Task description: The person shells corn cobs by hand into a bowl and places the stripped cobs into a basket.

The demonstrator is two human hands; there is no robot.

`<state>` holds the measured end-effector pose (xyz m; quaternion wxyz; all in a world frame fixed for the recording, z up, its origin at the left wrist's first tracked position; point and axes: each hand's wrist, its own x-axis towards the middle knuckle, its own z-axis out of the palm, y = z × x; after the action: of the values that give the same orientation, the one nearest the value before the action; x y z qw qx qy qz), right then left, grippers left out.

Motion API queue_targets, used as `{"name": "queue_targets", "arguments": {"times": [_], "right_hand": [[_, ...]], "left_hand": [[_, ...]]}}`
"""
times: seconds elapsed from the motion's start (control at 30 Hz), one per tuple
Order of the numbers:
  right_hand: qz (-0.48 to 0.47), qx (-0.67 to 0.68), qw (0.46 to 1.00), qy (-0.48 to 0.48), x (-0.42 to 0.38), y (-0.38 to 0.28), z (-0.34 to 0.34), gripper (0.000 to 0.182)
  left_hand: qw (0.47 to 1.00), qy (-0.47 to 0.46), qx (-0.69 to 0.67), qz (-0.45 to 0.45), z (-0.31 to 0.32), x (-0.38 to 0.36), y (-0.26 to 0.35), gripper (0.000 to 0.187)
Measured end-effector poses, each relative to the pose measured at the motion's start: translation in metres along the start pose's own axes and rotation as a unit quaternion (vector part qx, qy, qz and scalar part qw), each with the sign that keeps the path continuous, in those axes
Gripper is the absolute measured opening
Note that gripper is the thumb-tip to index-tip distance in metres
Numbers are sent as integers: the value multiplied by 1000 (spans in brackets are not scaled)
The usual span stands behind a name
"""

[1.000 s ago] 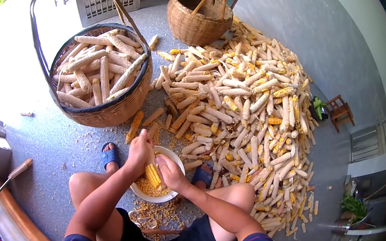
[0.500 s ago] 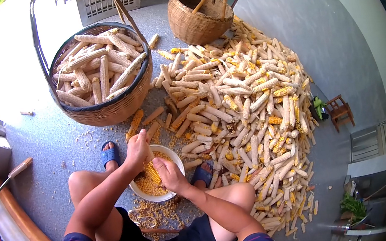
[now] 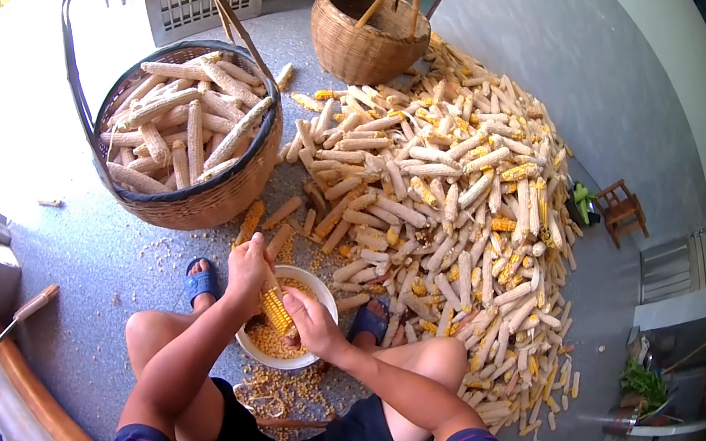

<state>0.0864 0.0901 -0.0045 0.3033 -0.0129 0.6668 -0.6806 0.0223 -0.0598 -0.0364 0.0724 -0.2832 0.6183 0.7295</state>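
Left hand (image 3: 248, 269) grips the upper end of the cob (image 3: 276, 309), fingers wrapped tight around it, and holds it nearly upright over the bowl (image 3: 317, 282). Since a second ago this hand has risen a little toward the far side, and the cob has tipped up from a leaning pose to a steeper one, its yellow rows now facing the camera. The lower end points down into the bowl, just above the loose kernels (image 3: 267, 341) heaped there.

Right hand (image 3: 310, 314) is closed against the cob's lower right side, thumb pressed on the kernels; it has stayed at the bowl's near right rim while the cob turned in its grasp. That reads as another row being worked off, with much of the cob still yellow, so the shelling of this one looks only partly done.

So the cob sits between both hands, left above, right below and to the right, touching both. Spilled kernels lie on the floor (image 3: 95, 268) near the bowl. Far left stands a basket (image 3: 195, 203) of bare cobs; to the right spreads a pile (image 3: 442, 207) of cobs, and an empty basket (image 3: 364, 50) stands beyond it.
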Motion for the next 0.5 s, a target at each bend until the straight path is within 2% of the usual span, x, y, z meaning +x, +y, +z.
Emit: {"name": "queue_targets", "arguments": {"times": [0.13, 0.2, 0.27, 0.33, 0.4, 0.5], "right_hand": [[-40, -55, 998, 11, 8, 11, -5, 38], [-112, -104, 987, 43, 11, 15, -4, 37], [-110, -78, 990, 31, 24, 44, -13, 38], [-106, -53, 993, 16, 25, 35, -7, 38], [-128, -93, 985, 69, 20, 25, 2, 41], [-172, -167, 968, 73, 23, 28, 6, 43]], "left_hand": [[1000, 7, -22, -14, 0, 1, -4, 42], [1000, 3, -20, -12, 1, -1, 0, 42], [1000, 1, -20, -11, 1, 0, -2, 41], [998, 15, 25, 50, 2, 5, -6, 46], [996, 16, 53, 64, 6, 0, -10, 45], [991, 14, 94, 97, 8, -4, -11, 45]]}}
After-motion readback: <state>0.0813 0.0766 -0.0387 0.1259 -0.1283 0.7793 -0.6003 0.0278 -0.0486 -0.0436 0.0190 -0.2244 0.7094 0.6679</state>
